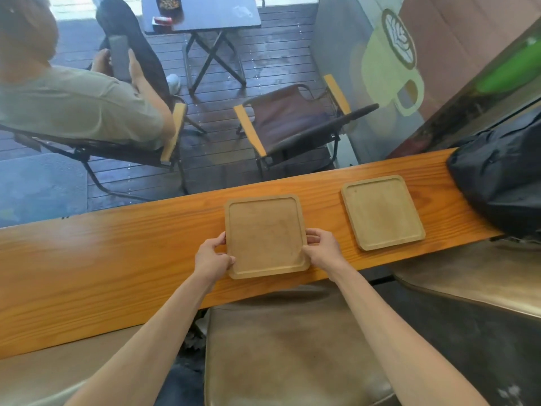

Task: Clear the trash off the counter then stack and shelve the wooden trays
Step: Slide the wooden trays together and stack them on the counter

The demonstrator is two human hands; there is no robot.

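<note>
Two square wooden trays with rounded corners lie on the orange wooden counter (117, 259). The nearer tray (265, 235) sits at the counter's middle, its near edge close to the counter's front. My left hand (212, 257) grips its left edge and my right hand (322, 249) grips its right edge. The second tray (382, 212) lies apart to the right with nothing on it. I see no trash on the counter.
A black bag (497, 183) rests on the counter's right end, close to the second tray. Brown cushioned stools (292, 347) stand below the counter in front of me. Beyond the window a person sits in a folding chair (87, 112), beside another chair (292, 121).
</note>
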